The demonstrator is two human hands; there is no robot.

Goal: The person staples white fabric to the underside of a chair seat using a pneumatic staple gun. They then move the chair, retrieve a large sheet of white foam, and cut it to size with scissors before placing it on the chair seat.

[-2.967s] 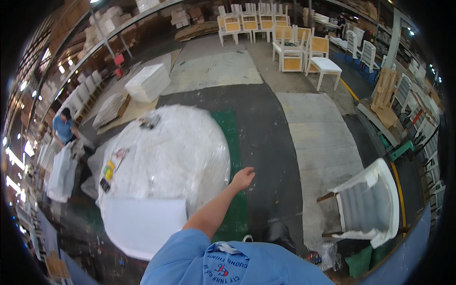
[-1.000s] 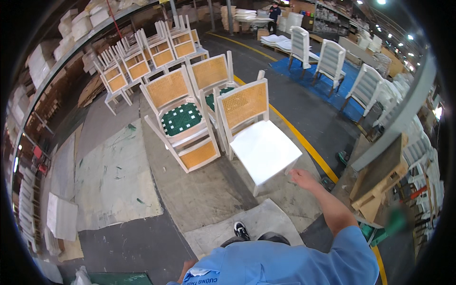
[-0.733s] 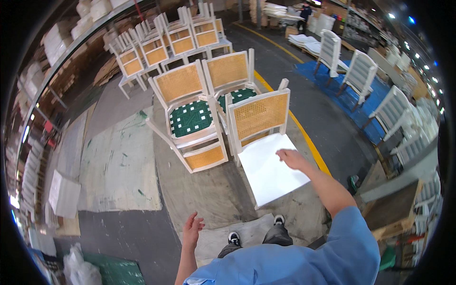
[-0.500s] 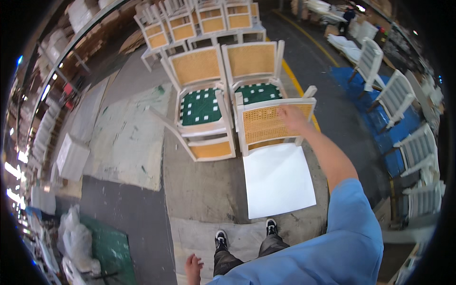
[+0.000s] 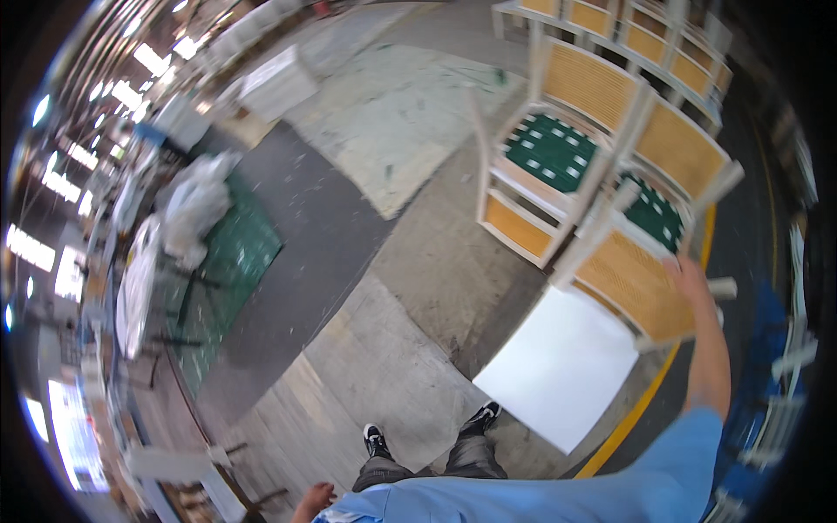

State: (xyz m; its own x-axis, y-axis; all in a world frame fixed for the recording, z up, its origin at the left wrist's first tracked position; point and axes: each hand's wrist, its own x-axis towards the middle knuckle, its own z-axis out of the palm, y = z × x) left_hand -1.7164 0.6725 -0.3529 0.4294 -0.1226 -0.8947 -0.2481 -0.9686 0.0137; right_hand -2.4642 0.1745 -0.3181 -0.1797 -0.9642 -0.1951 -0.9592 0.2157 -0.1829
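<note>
My right hand (image 5: 687, 277) reaches out to the right and is closed over the top rail of a chair (image 5: 629, 277) with a woven cane back and a pale wood frame. A flat white panel (image 5: 560, 366) covers the seat area of this chair, on my side of its back. Low at the bottom edge, my left hand (image 5: 317, 499) hangs beside my body with its fingers loosely bent and nothing visible in them. Touching or close beyond stand two cane-back chairs with green webbed seats (image 5: 551, 152) (image 5: 649, 213).
More cane-back chairs (image 5: 649, 39) stand in rows at the far right. Floor sheets (image 5: 392, 113) lie ahead. Leftward are crumpled clear plastic (image 5: 196, 205) on a green sheet (image 5: 240, 261) and a white block-like stack (image 5: 277, 83). A yellow line (image 5: 628, 418) runs along the right.
My view has swung left, so the chairs appear farther right and tilted. My right hand stays at the cane chair's top rail. My left hand remains low at my side.
</note>
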